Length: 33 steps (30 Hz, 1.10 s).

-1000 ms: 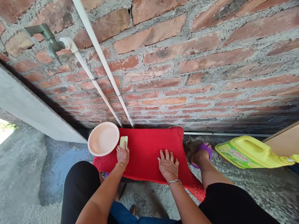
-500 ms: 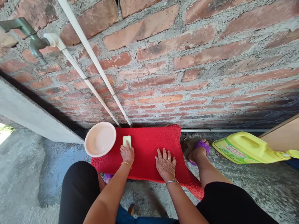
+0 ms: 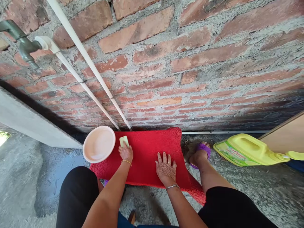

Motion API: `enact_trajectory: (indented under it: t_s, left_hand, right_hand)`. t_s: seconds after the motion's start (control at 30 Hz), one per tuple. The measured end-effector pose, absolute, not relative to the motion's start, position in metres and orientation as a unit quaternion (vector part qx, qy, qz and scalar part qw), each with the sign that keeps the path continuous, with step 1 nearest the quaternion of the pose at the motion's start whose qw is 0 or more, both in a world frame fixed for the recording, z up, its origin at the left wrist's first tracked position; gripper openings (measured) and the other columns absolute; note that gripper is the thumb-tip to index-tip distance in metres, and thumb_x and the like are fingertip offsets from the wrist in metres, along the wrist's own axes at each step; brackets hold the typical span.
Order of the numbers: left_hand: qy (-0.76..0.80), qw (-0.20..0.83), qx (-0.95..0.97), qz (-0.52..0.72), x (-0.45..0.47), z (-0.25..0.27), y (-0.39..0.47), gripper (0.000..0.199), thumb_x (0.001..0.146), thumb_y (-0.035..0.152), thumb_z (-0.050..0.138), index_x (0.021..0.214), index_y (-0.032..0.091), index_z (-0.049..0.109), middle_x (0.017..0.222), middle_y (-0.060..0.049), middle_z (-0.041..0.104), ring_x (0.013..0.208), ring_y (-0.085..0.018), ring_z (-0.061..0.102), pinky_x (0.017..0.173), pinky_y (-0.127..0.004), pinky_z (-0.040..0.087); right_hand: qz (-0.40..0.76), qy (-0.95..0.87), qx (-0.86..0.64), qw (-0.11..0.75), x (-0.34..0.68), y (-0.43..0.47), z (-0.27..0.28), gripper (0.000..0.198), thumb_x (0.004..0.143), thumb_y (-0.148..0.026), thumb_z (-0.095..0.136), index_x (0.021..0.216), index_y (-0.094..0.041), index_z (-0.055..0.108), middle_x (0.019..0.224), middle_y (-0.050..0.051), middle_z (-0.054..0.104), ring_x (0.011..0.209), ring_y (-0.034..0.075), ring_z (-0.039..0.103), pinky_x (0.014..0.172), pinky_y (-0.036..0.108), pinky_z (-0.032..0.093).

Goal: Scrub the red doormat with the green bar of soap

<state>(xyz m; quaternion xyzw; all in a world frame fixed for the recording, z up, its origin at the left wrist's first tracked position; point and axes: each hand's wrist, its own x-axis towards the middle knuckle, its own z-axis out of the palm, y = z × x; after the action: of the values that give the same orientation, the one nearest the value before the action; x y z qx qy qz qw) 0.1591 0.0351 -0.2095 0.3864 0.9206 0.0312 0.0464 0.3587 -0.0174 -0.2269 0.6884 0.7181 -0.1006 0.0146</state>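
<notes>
A red mat (image 3: 147,158) with a shaggy edge is spread in front of me, its right front corner hanging down. My left hand (image 3: 126,153) grips a pale yellow-green bar of soap (image 3: 123,141) against the mat's left part. My right hand (image 3: 165,167) lies flat on the mat's right half, fingers spread and holding nothing. Just left of the soap, a pale pink basin (image 3: 99,144) rests over the mat's left end. The inside of the basin shows, but I cannot tell what is in it.
A brick wall (image 3: 163,85) rises behind the mat, with white pipes (image 3: 95,69) and a tap (image 3: 27,47) at left. A grey slab (image 3: 38,120) stands left. A yellow detergent jug (image 3: 251,150) lies right of my purple-sandalled foot (image 3: 200,154). The floor is wet at left.
The view has shifted slightly, moving most things a little leftward. My left hand with the soap has moved slightly toward the wall and the basin. My right hand stays flat on the mat.
</notes>
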Motion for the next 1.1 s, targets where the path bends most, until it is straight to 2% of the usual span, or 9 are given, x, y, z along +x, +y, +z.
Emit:
enact_trajectory:
  t_s: [0.2,0.33,0.43,0.53,0.7,0.83,0.93,1.1]
  left_hand:
    - [0.826,0.049,0.56,0.039,0.213,-0.228,0.037,0.055,0.092,0.038,0.058,0.146,0.029,0.052,0.115,-0.015,0.058,0.103,-0.028,0.057,0.085,-0.039,0.05]
    - [0.884,0.025,0.463,0.06,0.176,-0.209,0.056,0.056,0.094,0.042,0.054,0.148,0.025,0.05,0.115,-0.018,0.058,0.101,-0.029,0.058,0.081,-0.039,0.051]
    - [0.932,0.043,0.354,0.059,0.147,-0.194,0.072,0.057,0.096,0.042,0.05,0.148,0.022,0.048,0.121,-0.022,0.057,0.104,-0.032,0.06,0.08,-0.041,0.051]
    - [0.942,0.062,0.327,0.048,0.153,-0.192,0.078,0.058,0.096,0.042,0.047,0.149,0.019,0.048,0.124,-0.024,0.056,0.106,-0.033,0.06,0.08,-0.041,0.051]
    - [0.853,0.059,0.518,0.019,0.234,-0.217,0.066,0.061,0.092,0.043,0.054,0.15,0.025,0.047,0.123,-0.019,0.057,0.109,-0.031,0.056,0.087,-0.042,0.048]
    - [0.779,0.106,0.617,0.006,0.277,-0.23,0.046,0.061,0.092,0.045,0.055,0.151,0.035,0.044,0.128,-0.014,0.055,0.112,-0.03,0.053,0.094,-0.044,0.045]
    - [0.787,0.086,0.61,0.038,0.256,-0.23,0.027,0.059,0.093,0.044,0.055,0.15,0.036,0.046,0.121,-0.013,0.056,0.106,-0.028,0.053,0.092,-0.042,0.046]
    - [0.88,0.011,0.472,0.046,0.165,-0.223,-0.006,0.052,0.094,0.039,0.054,0.144,0.025,0.055,0.107,-0.014,0.059,0.095,-0.026,0.056,0.08,-0.037,0.049]
  right_hand:
    - [-0.106,0.714,0.691,0.033,0.359,-0.016,-0.226,0.051,0.102,-0.026,0.037,0.151,-0.025,0.047,0.161,0.015,0.038,0.146,0.036,0.037,0.113,0.059,0.025]
    - [-0.109,0.715,0.689,0.042,0.358,-0.016,-0.226,0.051,0.102,-0.026,0.036,0.152,-0.025,0.046,0.161,0.015,0.038,0.146,0.036,0.037,0.113,0.06,0.025]
    - [-0.109,0.716,0.688,0.037,0.358,-0.017,-0.227,0.052,0.102,-0.026,0.036,0.152,-0.024,0.046,0.161,0.016,0.038,0.146,0.036,0.037,0.113,0.06,0.025]
    - [-0.112,0.714,0.69,0.027,0.358,-0.017,-0.228,0.052,0.101,-0.026,0.036,0.152,-0.024,0.046,0.16,0.016,0.039,0.145,0.036,0.037,0.113,0.06,0.024]
    - [-0.121,0.712,0.691,0.037,0.359,-0.016,-0.224,0.052,0.101,-0.026,0.036,0.152,-0.024,0.046,0.161,0.016,0.038,0.146,0.036,0.036,0.114,0.061,0.024]
    - [-0.128,0.714,0.687,0.049,0.359,-0.015,-0.219,0.052,0.101,-0.027,0.035,0.152,-0.024,0.046,0.161,0.016,0.038,0.147,0.035,0.036,0.114,0.06,0.025]
    - [-0.12,0.713,0.689,0.044,0.359,-0.015,-0.218,0.052,0.101,-0.027,0.035,0.152,-0.023,0.046,0.16,0.017,0.038,0.147,0.036,0.035,0.114,0.06,0.025]
    - [-0.106,0.717,0.688,0.036,0.357,-0.017,-0.22,0.051,0.102,-0.026,0.034,0.152,-0.024,0.047,0.159,0.017,0.04,0.145,0.036,0.037,0.113,0.061,0.025]
